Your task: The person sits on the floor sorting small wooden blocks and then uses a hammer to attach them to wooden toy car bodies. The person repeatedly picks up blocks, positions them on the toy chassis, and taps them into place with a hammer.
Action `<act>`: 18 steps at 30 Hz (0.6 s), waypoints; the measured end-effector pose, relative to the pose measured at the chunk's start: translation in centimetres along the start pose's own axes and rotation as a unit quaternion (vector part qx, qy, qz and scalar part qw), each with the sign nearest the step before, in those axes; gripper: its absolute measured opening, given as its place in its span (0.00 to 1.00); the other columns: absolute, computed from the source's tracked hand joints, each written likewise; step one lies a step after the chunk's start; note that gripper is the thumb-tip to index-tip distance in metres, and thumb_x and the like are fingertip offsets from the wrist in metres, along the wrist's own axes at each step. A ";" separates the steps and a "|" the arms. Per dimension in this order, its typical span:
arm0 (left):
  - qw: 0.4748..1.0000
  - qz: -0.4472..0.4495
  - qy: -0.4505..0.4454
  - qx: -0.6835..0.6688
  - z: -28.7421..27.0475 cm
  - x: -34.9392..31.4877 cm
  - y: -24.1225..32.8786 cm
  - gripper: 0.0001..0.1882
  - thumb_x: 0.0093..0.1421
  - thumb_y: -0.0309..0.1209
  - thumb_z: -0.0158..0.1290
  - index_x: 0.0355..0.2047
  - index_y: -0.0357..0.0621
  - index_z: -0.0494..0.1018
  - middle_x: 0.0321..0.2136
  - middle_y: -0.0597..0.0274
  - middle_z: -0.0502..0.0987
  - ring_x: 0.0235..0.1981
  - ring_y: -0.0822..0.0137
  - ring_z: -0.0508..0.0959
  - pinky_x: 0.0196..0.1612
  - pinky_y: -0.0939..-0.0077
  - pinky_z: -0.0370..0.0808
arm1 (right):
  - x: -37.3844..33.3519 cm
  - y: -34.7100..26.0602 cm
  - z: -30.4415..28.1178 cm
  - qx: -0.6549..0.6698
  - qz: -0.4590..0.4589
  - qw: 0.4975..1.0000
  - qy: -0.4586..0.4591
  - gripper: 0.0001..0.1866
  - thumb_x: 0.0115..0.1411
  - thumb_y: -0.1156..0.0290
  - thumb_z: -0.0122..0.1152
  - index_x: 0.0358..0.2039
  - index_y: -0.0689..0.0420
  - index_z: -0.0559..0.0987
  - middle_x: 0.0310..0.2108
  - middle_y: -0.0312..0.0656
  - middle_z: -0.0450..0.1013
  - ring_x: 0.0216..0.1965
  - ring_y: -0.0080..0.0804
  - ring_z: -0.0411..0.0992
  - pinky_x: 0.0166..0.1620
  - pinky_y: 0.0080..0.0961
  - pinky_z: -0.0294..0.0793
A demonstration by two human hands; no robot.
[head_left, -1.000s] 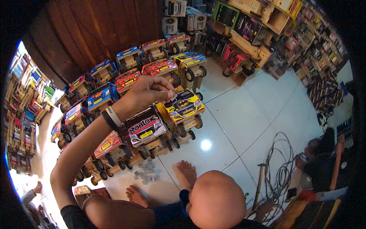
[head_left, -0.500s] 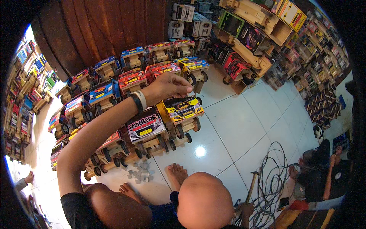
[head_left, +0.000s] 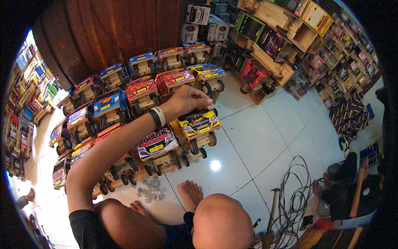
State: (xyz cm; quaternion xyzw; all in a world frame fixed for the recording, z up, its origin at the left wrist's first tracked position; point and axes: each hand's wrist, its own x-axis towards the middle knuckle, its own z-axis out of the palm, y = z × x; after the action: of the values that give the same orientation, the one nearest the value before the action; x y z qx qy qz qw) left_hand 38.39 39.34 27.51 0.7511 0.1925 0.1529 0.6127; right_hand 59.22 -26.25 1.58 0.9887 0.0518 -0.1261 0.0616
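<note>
- Yellow truck [head_left: 200,126] stands on its wheels at the right end of the nearest row, beside a black truck [head_left: 157,145].
- Left arm [head_left: 112,151] rises from a black sleeve [head_left: 89,222], bends sharply at the elbow and stretches across the trucks toward the upper right.
- Left hand [head_left: 187,101] is just above the far edge of the yellow truck, back of the hand upward, wrist almost in line with the forearm; contact is unclear.
- Its fingers curl toward the thumb in a pinching shape, tips pointing right; I cannot tell whether anything small sits between them.
- A white band and a black band [head_left: 156,120] circle that wrist.
- Right hand [head_left: 266,239], low and dim beside the bent knee [head_left: 222,220], is wrapped around the lower handle of a hammer [head_left: 273,207], which points head up.
- Flat grey pieces [head_left: 151,191] lie scattered on the tiled floor [head_left: 244,124] near the feet.
- Loops of dark cable [head_left: 283,205] spread right of the hammer.
</note>
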 end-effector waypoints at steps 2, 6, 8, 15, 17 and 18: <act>1.000 0.002 0.011 0.026 0.1 0.0 0.0 0.16 0.67 0.40 0.65 0.43 0.37 0.86 0.35 0.65 0.85 0.36 0.76 0.81 0.42 0.78 0.79 | 0.0 0.1 0.0 0.001 0.005 1.000 -0.002 0.24 0.60 0.54 0.64 0.51 0.57 0.79 0.50 0.52 0.78 0.48 0.46 0.78 0.42 0.48 0.83; 1.000 0.009 0.026 0.003 0.4 -0.1 -0.3 0.17 0.67 0.40 0.65 0.43 0.35 0.85 0.34 0.62 0.85 0.36 0.76 0.81 0.43 0.78 0.79 | 0.0 0.3 0.2 -0.004 0.011 1.000 -0.006 0.24 0.60 0.55 0.64 0.51 0.57 0.79 0.51 0.53 0.78 0.49 0.47 0.79 0.42 0.48 0.83; 0.999 0.005 0.022 -0.022 0.4 -0.1 -0.4 0.18 0.66 0.40 0.66 0.44 0.35 0.85 0.34 0.61 0.85 0.36 0.76 0.82 0.43 0.78 0.79 | 0.0 0.3 0.0 -0.009 0.013 1.000 -0.011 0.24 0.60 0.55 0.64 0.51 0.57 0.79 0.52 0.53 0.78 0.50 0.47 0.79 0.42 0.49 0.83; 1.000 0.001 0.025 0.001 0.4 -0.3 -0.4 0.18 0.67 0.40 0.65 0.44 0.35 0.86 0.33 0.61 0.85 0.36 0.76 0.82 0.43 0.79 0.79 | -0.4 -1.1 -2.5 -0.055 0.022 0.998 -0.017 0.24 0.59 0.56 0.64 0.51 0.57 0.79 0.54 0.54 0.78 0.52 0.49 0.79 0.42 0.50 0.83; 1.000 -0.004 0.031 0.000 0.4 -0.3 -0.4 0.17 0.67 0.40 0.65 0.44 0.36 0.86 0.33 0.62 0.85 0.36 0.76 0.81 0.43 0.79 0.79 | 0.0 -0.9 -2.6 -0.077 0.019 0.997 -0.014 0.24 0.59 0.56 0.64 0.51 0.57 0.79 0.55 0.55 0.78 0.52 0.49 0.80 0.42 0.50 0.84; 0.999 -0.008 0.035 0.001 0.5 -0.3 -0.4 0.17 0.67 0.40 0.65 0.44 0.36 0.86 0.33 0.62 0.85 0.35 0.77 0.81 0.42 0.79 0.79 | 0.4 -0.7 -2.3 -0.090 0.025 0.996 -0.014 0.24 0.59 0.56 0.64 0.51 0.57 0.79 0.55 0.55 0.78 0.53 0.49 0.80 0.42 0.50 0.84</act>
State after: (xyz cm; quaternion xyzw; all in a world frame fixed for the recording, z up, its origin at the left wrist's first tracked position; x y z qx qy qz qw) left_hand 38.29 38.85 27.08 0.7444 0.2199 0.1742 0.6060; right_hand 60.05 -25.24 3.59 0.9783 0.0376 -0.1329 0.1542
